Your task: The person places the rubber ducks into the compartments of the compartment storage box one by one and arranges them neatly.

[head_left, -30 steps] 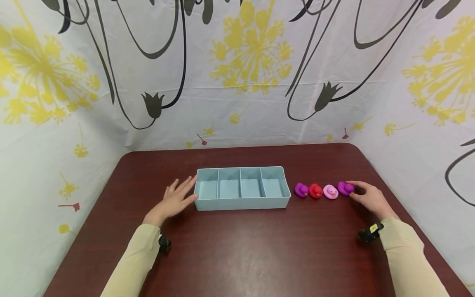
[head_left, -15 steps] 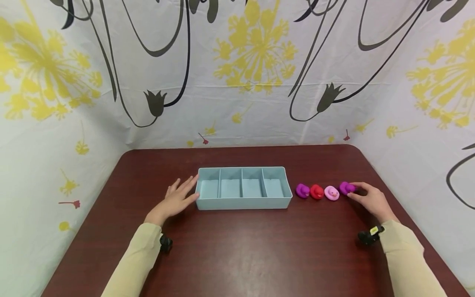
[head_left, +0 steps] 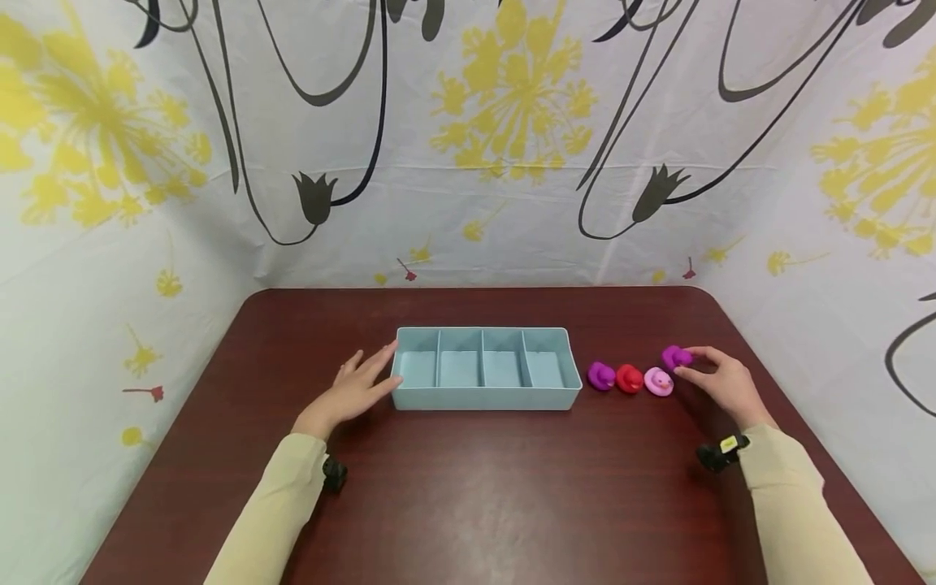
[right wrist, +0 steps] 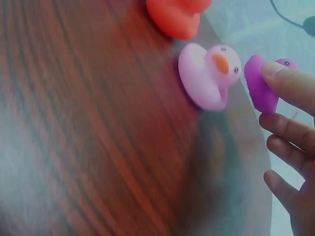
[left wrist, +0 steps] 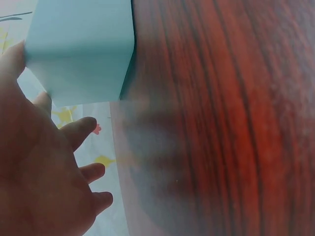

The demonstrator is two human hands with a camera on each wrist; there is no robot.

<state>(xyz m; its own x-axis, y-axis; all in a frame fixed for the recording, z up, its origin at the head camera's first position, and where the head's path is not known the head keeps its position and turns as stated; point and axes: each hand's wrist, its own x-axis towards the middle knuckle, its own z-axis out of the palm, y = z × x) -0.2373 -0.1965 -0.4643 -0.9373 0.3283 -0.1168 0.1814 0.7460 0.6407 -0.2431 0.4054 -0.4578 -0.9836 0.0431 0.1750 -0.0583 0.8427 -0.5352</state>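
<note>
Flower-printed cloth (head_left: 431, 199) hangs behind a red-brown table (head_left: 475, 487). The left hand (head_left: 347, 396), fingers extended, touches the left end of a pale blue four-compartment tray (head_left: 488, 399). Rightward sit a first purple duck (head_left: 601, 376), red duck (head_left: 629, 379) and pink duck (head_left: 658, 382) in a row; just beside the last, a second purple duck (head_left: 673, 357) is pinched in the right hand (head_left: 727, 388).
</note>
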